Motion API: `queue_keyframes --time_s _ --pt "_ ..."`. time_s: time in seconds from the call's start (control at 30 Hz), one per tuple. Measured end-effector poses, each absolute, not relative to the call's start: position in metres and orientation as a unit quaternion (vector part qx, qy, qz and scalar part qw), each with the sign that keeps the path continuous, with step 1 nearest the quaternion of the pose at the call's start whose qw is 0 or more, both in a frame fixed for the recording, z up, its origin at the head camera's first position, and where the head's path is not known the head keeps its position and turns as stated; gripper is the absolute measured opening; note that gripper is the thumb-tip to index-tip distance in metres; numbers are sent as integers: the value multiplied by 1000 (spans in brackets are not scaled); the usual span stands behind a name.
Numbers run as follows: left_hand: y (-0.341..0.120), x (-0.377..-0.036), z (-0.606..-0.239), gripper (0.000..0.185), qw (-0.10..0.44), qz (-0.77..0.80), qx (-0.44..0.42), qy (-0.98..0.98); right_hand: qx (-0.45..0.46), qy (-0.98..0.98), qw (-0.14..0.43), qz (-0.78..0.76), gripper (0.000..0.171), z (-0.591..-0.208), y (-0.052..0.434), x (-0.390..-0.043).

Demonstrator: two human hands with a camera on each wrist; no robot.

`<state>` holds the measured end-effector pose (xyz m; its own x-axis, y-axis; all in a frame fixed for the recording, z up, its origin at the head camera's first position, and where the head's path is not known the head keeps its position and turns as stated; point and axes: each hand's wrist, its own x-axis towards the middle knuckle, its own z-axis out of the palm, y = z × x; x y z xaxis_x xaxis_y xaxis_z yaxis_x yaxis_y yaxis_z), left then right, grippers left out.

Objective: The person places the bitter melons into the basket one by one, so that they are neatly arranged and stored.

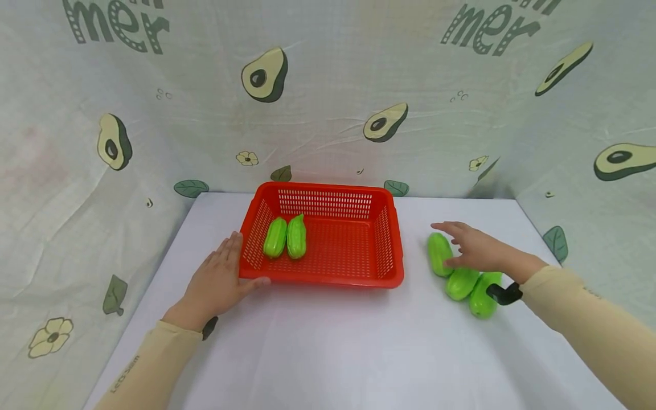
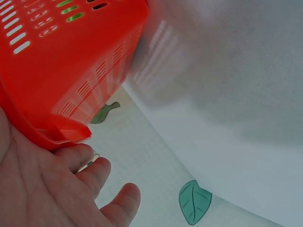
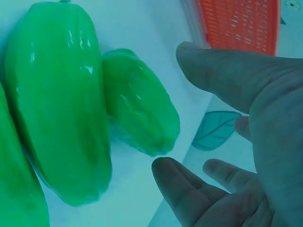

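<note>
Pale cloth (image 1: 328,74), printed with avocados, leaves and flowers, hangs beyond the far edge of one white table (image 1: 333,347) and along its left and right sides. Red basket (image 1: 328,281), slotted walls, quantity one: placed toward the far edge, slightly left of centre, its far rim close to the cloth. Broad tabletop stretches along its near side; a narrower strip separates its right wall from three loose squash (image 1: 439,254).

Green squash, total five. Inside the basket, two: a left squash (image 1: 275,237) and a right squash (image 1: 296,237), side by side in the left half, with bare basket floor to their right. On the table, right of the basket, three: grouped closely in a slanting row from far left to near right.

Hands, two. Left hand (image 1: 217,279): fingers straight along the basket's left wall, thumb spread along the near rim at the corner. Right hand (image 1: 474,247): above the loose group, fingers extended, thumb apart from them; contact with the squash cannot be told.

Tan sleeves (image 1: 154,364), two. Black wristbands (image 1: 504,294), two.
</note>
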<state>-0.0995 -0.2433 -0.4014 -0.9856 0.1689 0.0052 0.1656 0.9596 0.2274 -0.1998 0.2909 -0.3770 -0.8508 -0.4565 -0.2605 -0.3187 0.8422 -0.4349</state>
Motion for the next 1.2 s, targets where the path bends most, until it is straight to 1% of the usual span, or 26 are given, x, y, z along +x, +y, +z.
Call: queue_keyframes --time_s 0.13,0.3,0.57,0.73,0.87,1.07,1.2 --pt "-243 -100 -402 124 8 115 84 990 -215 944 171 -180 88 -385 289 -200" --pt "-243 -99 -402 125 10 115 82 990 -205 951 158 -171 87 -391 287 -202" --pt "-243 -98 -399 123 12 117 82 990 -182 951 162 -192 85 -396 285 -209" --pt "-243 -98 -399 122 11 119 84 989 -183 948 165 -202 84 -400 284 -215" --pt "-243 -98 -399 122 11 120 82 989 -179 942 182 -219 85 -403 282 -220" --pt "-243 -98 -400 123 8 120 85 989 -150 933 230 -232 87 -406 281 -224" --pt "-243 -98 -400 124 9 119 85 989 -151 931 242 -227 87 -407 283 -225"
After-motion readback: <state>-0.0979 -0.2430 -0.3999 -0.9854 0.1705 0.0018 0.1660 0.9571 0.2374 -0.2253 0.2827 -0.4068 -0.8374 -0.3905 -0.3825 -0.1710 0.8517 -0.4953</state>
